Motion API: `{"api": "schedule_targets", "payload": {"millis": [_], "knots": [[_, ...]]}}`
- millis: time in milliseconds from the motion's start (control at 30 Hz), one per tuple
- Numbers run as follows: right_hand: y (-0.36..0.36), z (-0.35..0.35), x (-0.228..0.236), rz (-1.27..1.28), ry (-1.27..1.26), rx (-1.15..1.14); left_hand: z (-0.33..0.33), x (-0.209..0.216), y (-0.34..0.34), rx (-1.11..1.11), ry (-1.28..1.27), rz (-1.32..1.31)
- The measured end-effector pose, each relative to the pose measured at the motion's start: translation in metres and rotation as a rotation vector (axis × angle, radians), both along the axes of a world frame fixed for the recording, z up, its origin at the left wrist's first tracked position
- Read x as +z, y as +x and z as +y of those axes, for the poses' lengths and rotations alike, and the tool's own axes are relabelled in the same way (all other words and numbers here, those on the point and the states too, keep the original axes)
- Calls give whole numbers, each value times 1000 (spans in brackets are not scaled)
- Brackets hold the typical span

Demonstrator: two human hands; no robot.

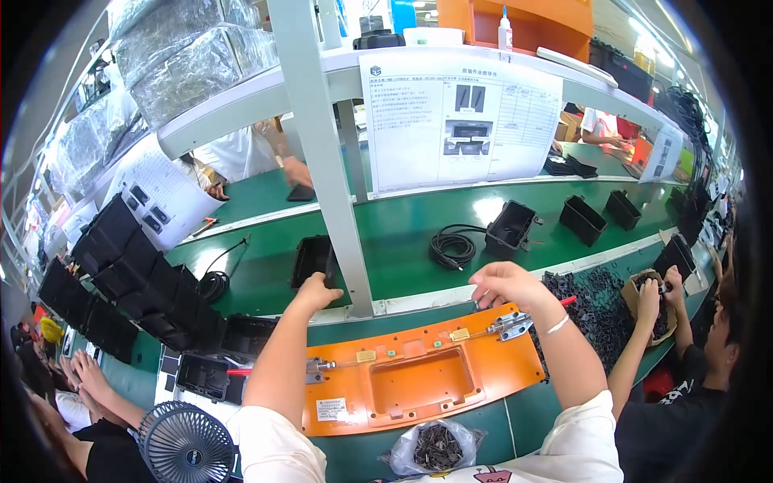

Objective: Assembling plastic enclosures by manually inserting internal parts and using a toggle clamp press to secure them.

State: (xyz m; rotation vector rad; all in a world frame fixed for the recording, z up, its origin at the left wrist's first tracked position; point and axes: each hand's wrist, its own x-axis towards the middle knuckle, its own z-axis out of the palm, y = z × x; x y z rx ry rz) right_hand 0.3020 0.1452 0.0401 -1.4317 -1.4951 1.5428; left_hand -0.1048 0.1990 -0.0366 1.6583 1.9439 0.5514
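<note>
My left hand [316, 293] reaches to the near edge of an open black plastic box [311, 256] on the green conveyor belt [386, 278], its fingers closed on the rim. Over the right end of an orange fixture [507, 372] hovers my right hand [512, 286], fingers loosely curved and apart, with nothing visible in them. The fixture has a rectangular recess and a toggle clamp at each end; the right clamp [510, 325] lies just below my right hand, while my left forearm partly covers the left clamp [320, 366].
A white upright post [326, 153] stands beside my left hand. Black boxes [141, 278] are stacked at left, near a fan [187, 443]. Small black parts [584, 322] lie heaped at right and in a plastic bag [437, 447]. Co-workers sit on both sides. A cable coil [452, 248] rests on the belt.
</note>
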Motion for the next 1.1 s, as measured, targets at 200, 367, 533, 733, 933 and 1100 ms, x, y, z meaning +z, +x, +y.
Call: {"api": "schedule_targets", "payload": {"millis": [200,367,533,733,933,1100], "knots": [[-14,-55,21,-253,288,226,-47,59,-17,242,487,432],[-25,-91,13,-473,1012,162,-160,108,13,260,922,323],[-69,-143,6,-407,1601,-27,-250,83,49,3,1090,188],[-63,-156,-16,-450,1572,294,-260,20,102,-274,1054,101],[-44,-165,-31,-461,1287,230,-259,16,116,-379,947,52],[-54,-162,-22,-373,1215,229,-249,30,111,-356,761,-111]]}}
